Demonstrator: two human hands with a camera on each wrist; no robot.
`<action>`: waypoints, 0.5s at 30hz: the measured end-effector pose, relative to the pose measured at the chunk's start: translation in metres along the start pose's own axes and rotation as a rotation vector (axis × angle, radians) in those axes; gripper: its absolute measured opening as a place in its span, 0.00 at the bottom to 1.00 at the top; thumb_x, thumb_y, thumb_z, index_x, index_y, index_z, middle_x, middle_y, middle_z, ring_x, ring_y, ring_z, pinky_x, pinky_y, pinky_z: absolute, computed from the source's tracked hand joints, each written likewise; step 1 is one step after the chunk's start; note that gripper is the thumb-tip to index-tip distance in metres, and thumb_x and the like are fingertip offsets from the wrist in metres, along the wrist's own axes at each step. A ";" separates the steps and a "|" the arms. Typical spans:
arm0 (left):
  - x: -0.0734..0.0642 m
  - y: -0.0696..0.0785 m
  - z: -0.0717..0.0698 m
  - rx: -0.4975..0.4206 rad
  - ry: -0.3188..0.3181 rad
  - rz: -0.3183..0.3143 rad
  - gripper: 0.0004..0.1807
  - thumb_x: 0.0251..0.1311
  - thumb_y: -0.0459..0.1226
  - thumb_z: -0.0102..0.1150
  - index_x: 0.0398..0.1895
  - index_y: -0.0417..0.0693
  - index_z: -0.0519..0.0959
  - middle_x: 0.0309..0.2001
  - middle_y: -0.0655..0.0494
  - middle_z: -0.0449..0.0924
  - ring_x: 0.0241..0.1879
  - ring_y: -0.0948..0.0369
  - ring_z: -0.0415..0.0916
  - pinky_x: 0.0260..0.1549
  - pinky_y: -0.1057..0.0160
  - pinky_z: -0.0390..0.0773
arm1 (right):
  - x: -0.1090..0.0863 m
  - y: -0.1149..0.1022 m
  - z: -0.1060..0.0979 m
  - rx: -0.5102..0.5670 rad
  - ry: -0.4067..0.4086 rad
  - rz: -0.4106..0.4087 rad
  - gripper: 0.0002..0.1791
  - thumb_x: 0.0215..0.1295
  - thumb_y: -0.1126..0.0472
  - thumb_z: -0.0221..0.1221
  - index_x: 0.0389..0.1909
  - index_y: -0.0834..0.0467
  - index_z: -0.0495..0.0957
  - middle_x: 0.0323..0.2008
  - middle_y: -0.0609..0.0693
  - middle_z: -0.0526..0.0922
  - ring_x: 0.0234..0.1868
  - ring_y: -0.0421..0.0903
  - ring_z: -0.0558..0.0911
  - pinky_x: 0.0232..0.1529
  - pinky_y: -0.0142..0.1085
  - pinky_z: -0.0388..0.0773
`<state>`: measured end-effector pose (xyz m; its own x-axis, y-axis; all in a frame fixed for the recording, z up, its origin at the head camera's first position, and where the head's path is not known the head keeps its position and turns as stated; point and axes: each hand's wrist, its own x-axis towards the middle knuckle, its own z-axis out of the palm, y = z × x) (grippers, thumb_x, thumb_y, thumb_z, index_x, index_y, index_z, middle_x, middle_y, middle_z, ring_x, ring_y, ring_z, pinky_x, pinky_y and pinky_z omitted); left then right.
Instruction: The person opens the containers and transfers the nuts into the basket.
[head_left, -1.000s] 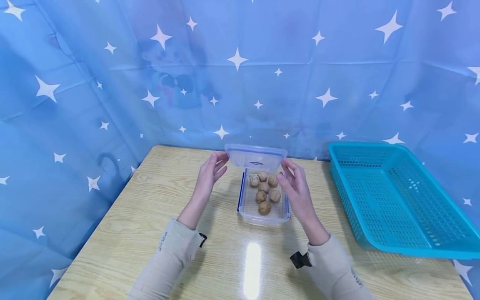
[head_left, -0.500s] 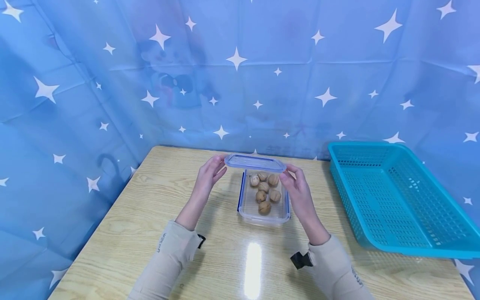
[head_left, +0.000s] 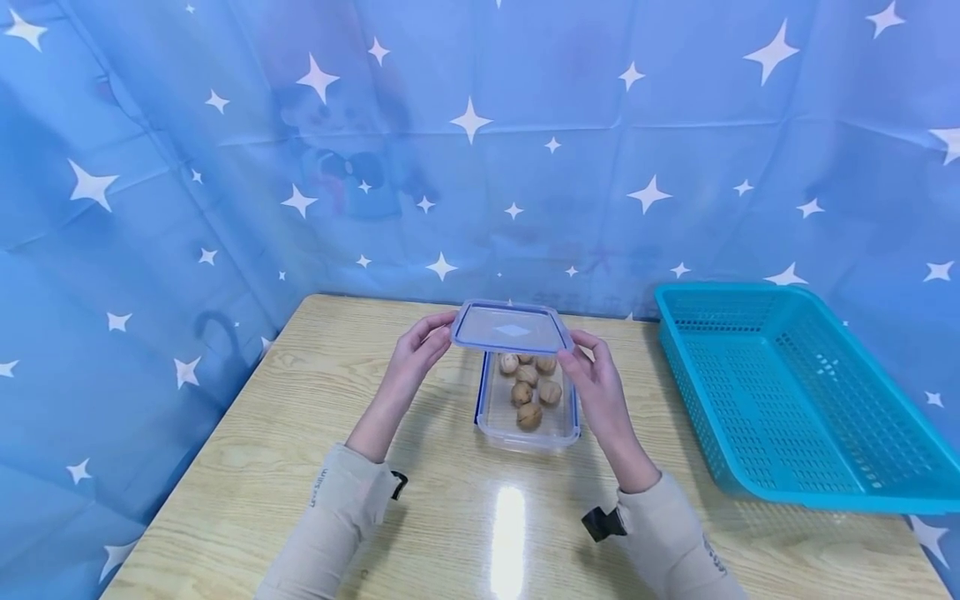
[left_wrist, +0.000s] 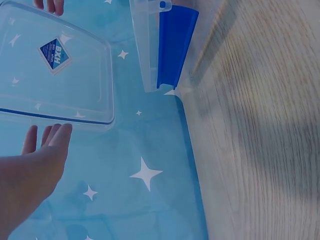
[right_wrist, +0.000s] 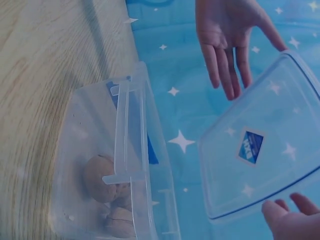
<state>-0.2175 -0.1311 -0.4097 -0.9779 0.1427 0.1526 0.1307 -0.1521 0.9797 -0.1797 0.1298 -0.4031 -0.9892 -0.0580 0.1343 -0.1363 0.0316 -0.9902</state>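
We record the left hand [head_left: 412,354] with its fingers spread and mostly straight, set against the side edge of a clear lid [head_left: 513,327] that lies just to its right. The right hand [head_left: 596,379] is drawn in more closely: we see thumb and fingers pinching the opposite edge, just to that hand's left. The lid is thus raised between the two hands; we note a blue-and-white label [left_wrist: 54,55] on it and a blue seal line along its rim. Below the lid, lower than both hands and between them, we find a clear container [head_left: 530,439], apart from the lid in both wrist views. A blue latch [left_wrist: 177,45] hangs on its side towards the left hand. Inside it lie several walnuts [head_left: 528,415]; the lid hides part of the group farthest from the wrists. Further out, well to the right of the right hand, we log a teal basket [head_left: 750,400]. Under both hands runs a wood-grain table [head_left: 285,475]; beyond the fingertips hangs a blue curtain [head_left: 525,100] with white stars.
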 end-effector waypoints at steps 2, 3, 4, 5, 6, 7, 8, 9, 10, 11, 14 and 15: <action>0.000 0.000 -0.002 -0.005 -0.022 -0.005 0.25 0.72 0.36 0.48 0.69 0.34 0.66 0.70 0.38 0.67 0.68 0.55 0.69 0.71 0.62 0.69 | 0.000 0.001 0.000 -0.016 0.006 -0.004 0.26 0.78 0.56 0.49 0.70 0.62 0.57 0.71 0.56 0.65 0.75 0.51 0.65 0.62 0.22 0.68; 0.000 0.000 -0.002 -0.006 -0.034 -0.006 0.25 0.72 0.35 0.47 0.69 0.34 0.66 0.70 0.38 0.66 0.69 0.53 0.67 0.71 0.61 0.68 | 0.000 0.001 0.000 -0.015 0.006 -0.007 0.26 0.78 0.56 0.49 0.70 0.62 0.57 0.72 0.56 0.65 0.75 0.51 0.65 0.62 0.22 0.68; -0.001 0.000 -0.003 -0.010 -0.045 -0.006 0.26 0.72 0.35 0.47 0.70 0.34 0.65 0.71 0.38 0.66 0.71 0.52 0.66 0.72 0.61 0.67 | 0.000 0.002 0.000 -0.015 0.008 -0.009 0.26 0.77 0.56 0.49 0.70 0.62 0.58 0.72 0.55 0.65 0.75 0.51 0.65 0.62 0.22 0.69; -0.001 0.000 -0.004 -0.013 -0.055 -0.007 0.26 0.73 0.35 0.46 0.71 0.34 0.64 0.72 0.38 0.65 0.72 0.50 0.64 0.72 0.61 0.67 | 0.000 0.002 0.000 -0.013 0.008 -0.012 0.26 0.77 0.57 0.49 0.70 0.62 0.58 0.72 0.55 0.65 0.74 0.51 0.66 0.62 0.21 0.69; -0.001 0.000 -0.004 -0.015 -0.065 -0.006 0.26 0.73 0.34 0.46 0.72 0.34 0.63 0.72 0.38 0.64 0.73 0.49 0.62 0.73 0.60 0.66 | 0.001 0.003 0.000 -0.004 0.008 -0.013 0.26 0.77 0.57 0.50 0.70 0.62 0.58 0.72 0.54 0.65 0.74 0.51 0.66 0.62 0.20 0.70; -0.001 0.000 -0.005 -0.013 -0.073 -0.004 0.27 0.73 0.34 0.45 0.72 0.34 0.62 0.73 0.38 0.63 0.74 0.48 0.61 0.73 0.60 0.65 | 0.001 0.003 0.000 0.008 0.007 -0.017 0.26 0.77 0.58 0.50 0.70 0.62 0.58 0.72 0.54 0.65 0.74 0.50 0.66 0.62 0.19 0.70; -0.002 0.000 -0.005 -0.015 -0.079 -0.003 0.27 0.73 0.34 0.45 0.73 0.35 0.61 0.74 0.38 0.62 0.74 0.47 0.60 0.74 0.59 0.64 | 0.001 0.004 0.000 0.019 0.005 -0.020 0.26 0.77 0.59 0.50 0.70 0.62 0.58 0.72 0.53 0.65 0.74 0.50 0.65 0.61 0.19 0.70; -0.002 0.001 -0.006 -0.018 -0.085 -0.001 0.28 0.73 0.34 0.44 0.73 0.34 0.60 0.74 0.38 0.61 0.75 0.46 0.59 0.74 0.59 0.63 | 0.001 0.004 -0.001 0.033 0.000 -0.026 0.26 0.77 0.59 0.50 0.70 0.62 0.58 0.72 0.53 0.64 0.75 0.50 0.65 0.61 0.18 0.71; -0.002 0.001 -0.006 -0.017 -0.090 -0.001 0.28 0.73 0.34 0.44 0.74 0.34 0.59 0.75 0.38 0.60 0.75 0.46 0.58 0.74 0.59 0.63 | 0.001 0.005 -0.001 0.048 -0.002 -0.034 0.26 0.77 0.60 0.50 0.71 0.61 0.58 0.72 0.53 0.65 0.75 0.50 0.65 0.61 0.18 0.71; -0.002 0.001 -0.007 -0.017 -0.093 0.000 0.28 0.73 0.34 0.44 0.74 0.34 0.59 0.75 0.38 0.60 0.75 0.46 0.57 0.74 0.58 0.63 | 0.002 0.006 -0.001 0.059 -0.006 -0.043 0.26 0.76 0.61 0.51 0.71 0.61 0.58 0.72 0.54 0.64 0.75 0.51 0.64 0.61 0.18 0.71; -0.003 0.001 -0.009 -0.004 -0.088 -0.008 0.28 0.74 0.34 0.45 0.74 0.34 0.59 0.75 0.39 0.60 0.76 0.48 0.58 0.74 0.60 0.64 | 0.002 0.007 0.000 0.062 -0.018 -0.075 0.28 0.76 0.63 0.52 0.73 0.60 0.59 0.74 0.54 0.62 0.77 0.51 0.61 0.62 0.17 0.70; -0.003 0.001 -0.010 0.003 -0.083 -0.011 0.28 0.74 0.35 0.46 0.74 0.35 0.59 0.75 0.40 0.60 0.76 0.49 0.58 0.73 0.62 0.64 | 0.003 0.007 0.000 0.064 -0.022 -0.085 0.28 0.75 0.63 0.52 0.73 0.60 0.59 0.74 0.55 0.62 0.77 0.51 0.61 0.63 0.17 0.70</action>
<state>-0.2160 -0.1410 -0.4105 -0.9625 0.2248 0.1521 0.1206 -0.1475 0.9817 -0.1833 0.1295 -0.4101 -0.9726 -0.0801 0.2181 -0.2156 -0.0380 -0.9757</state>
